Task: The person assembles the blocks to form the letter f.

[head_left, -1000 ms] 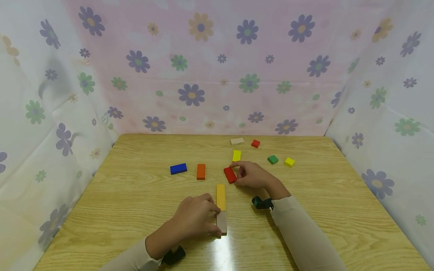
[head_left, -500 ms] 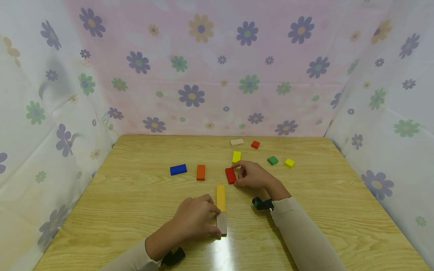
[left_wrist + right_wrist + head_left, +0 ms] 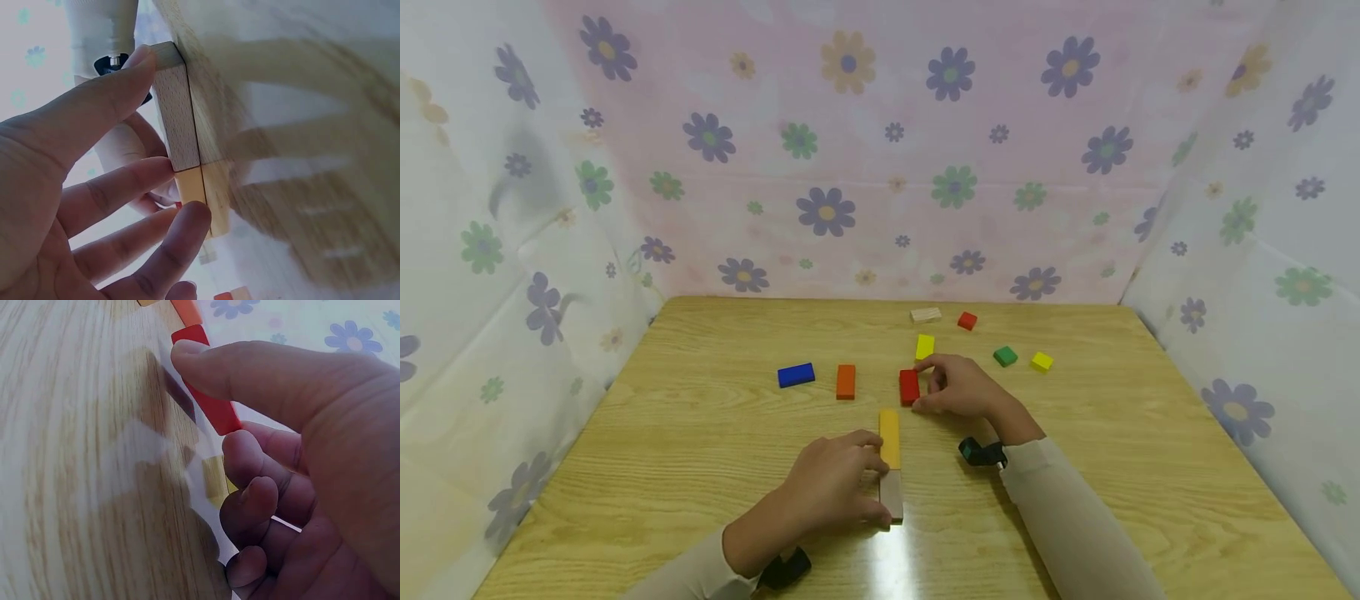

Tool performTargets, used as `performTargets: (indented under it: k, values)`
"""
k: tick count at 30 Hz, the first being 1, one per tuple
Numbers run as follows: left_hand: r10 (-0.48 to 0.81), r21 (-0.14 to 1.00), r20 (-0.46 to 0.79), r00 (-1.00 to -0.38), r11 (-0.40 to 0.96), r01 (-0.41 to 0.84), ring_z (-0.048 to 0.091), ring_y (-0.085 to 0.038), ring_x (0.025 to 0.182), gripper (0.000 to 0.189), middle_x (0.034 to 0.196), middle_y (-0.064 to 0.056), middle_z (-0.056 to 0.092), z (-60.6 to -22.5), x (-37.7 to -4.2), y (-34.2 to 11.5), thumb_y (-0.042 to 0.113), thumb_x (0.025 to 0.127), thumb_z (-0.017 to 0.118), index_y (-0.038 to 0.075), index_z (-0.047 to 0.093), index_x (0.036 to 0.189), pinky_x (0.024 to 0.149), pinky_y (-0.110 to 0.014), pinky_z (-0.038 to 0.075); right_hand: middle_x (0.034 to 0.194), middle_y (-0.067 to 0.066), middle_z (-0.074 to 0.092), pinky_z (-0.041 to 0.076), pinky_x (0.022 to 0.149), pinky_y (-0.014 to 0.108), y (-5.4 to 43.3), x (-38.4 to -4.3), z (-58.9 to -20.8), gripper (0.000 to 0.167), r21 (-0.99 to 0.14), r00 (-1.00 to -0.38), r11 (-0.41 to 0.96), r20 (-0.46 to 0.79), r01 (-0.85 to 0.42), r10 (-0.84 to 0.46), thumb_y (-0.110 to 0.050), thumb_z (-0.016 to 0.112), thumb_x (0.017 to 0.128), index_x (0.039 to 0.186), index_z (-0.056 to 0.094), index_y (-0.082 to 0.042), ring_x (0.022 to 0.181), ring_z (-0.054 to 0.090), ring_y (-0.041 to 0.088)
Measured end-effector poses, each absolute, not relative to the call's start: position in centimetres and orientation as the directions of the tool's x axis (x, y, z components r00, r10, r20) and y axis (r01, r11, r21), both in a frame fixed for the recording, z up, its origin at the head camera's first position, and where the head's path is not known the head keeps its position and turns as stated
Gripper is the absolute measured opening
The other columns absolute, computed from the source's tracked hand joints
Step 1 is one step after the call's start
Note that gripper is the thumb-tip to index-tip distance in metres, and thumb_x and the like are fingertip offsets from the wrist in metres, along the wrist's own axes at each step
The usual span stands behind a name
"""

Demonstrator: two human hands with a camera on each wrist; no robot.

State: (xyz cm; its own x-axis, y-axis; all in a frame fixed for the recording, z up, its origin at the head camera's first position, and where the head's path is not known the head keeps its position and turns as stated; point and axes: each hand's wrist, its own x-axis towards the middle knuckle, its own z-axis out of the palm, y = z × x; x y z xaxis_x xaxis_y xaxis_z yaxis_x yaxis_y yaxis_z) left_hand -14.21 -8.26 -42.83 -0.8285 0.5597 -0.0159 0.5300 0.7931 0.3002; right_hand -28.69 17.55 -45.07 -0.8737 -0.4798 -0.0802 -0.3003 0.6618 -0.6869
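Note:
My left hand [image 3: 835, 479] pinches a plain wooden block [image 3: 891, 496] lengthwise, with the thumb at its near end and a finger at the far end. A yellow-orange block [image 3: 889, 437] lies end to end with it, forming one straight row. In the left wrist view, other fingers rest along the yellow-orange block [image 3: 190, 187]. Beyond the row, my right hand [image 3: 962, 387] holds a red block [image 3: 909, 387] by its ends between thumb and index finger. The right wrist view shows the red block [image 3: 212, 403] close over the table, its reflection beside it.
An orange block [image 3: 846, 382] and a blue block [image 3: 796, 375] lie to the left. A yellow block [image 3: 925, 347] sits just behind the red one. Farther back are a pale wooden block [image 3: 925, 315], a small red block [image 3: 967, 321], a green block [image 3: 1005, 356] and a small yellow block [image 3: 1042, 362].
The red block has turned in my right hand from slanted to nearly straight, roughly parallel to the row. My left hand has stayed in place on the wooden block.

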Motion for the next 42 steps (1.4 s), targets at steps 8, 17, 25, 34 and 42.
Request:
performTargets:
  k: [8, 17, 25, 34, 42]
  values:
    - [0.574, 0.306, -0.014, -0.819, 0.782, 0.543, 0.061, -0.014, 0.132, 0.052, 0.142, 0.008, 0.065, -42.7, -14.3, -8.2, 0.064, 0.070, 0.087, 0.032, 0.082, 0.111, 0.089, -0.044, 0.056, 0.080, 0.001, 0.065, 0.049, 0.061, 0.032, 17.6, -28.6, -45.0, 0.061, -0.689, -0.872, 0.654, -0.068, -0.311, -0.486, -0.036, 0.088, 0.084, 0.135, 0.063, -0.015, 0.066, 0.057, 0.018]
    - [0.571, 0.293, -0.018, -0.821, 0.788, 0.542, 0.064, -0.015, 0.129, 0.054, 0.140, 0.008, 0.066, -42.9, -14.5, -8.1, 0.066, 0.069, 0.087, 0.033, 0.081, 0.112, 0.090, -0.046, 0.055, 0.080, 0.000, 0.064, 0.049, 0.062, 0.031, 17.4, -28.8, -45.2, 0.060, -0.695, -0.868, 0.640, -0.047, -0.327, -0.494, -0.040, 0.089, 0.082, 0.133, 0.064, -0.017, 0.066, 0.057, 0.017]
    - [0.573, 0.267, -0.017, -0.819, 0.793, 0.548, 0.068, -0.019, 0.122, 0.055, 0.139, 0.008, 0.067, -42.7, -14.4, -8.1, 0.067, 0.069, 0.086, 0.034, 0.081, 0.113, 0.083, -0.041, 0.054, 0.079, -0.001, 0.064, 0.049, 0.064, 0.031, 16.7, -28.6, -45.3, 0.060, -0.694, -0.865, 0.630, -0.021, -0.348, -0.501, -0.044, 0.088, 0.082, 0.131, 0.065, -0.018, 0.068, 0.057, 0.018]
    - [0.564, 0.269, -0.022, -0.826, 0.799, 0.538, 0.068, -0.018, 0.122, 0.056, 0.138, 0.009, 0.067, -42.6, -14.2, -8.1, 0.067, 0.069, 0.086, 0.033, 0.081, 0.113, 0.076, -0.033, 0.050, 0.078, -0.002, 0.064, 0.049, 0.063, 0.031, 16.1, -28.3, -45.5, 0.060, -0.693, -0.866, 0.631, -0.020, -0.348, -0.500, -0.045, 0.087, 0.082, 0.132, 0.065, -0.019, 0.066, 0.056, 0.016]
    - [0.556, 0.274, -0.034, -0.830, 0.804, 0.528, 0.068, -0.018, 0.123, 0.056, 0.139, 0.009, 0.067, -42.7, -14.1, -8.0, 0.068, 0.069, 0.085, 0.034, 0.080, 0.114, 0.076, -0.032, 0.048, 0.077, -0.002, 0.064, 0.048, 0.061, 0.029, 15.7, -28.0, -45.5, 0.058, -0.682, -0.863, 0.640, -0.026, -0.354, -0.505, -0.042, 0.087, 0.084, 0.132, 0.065, -0.018, 0.065, 0.056, 0.015]
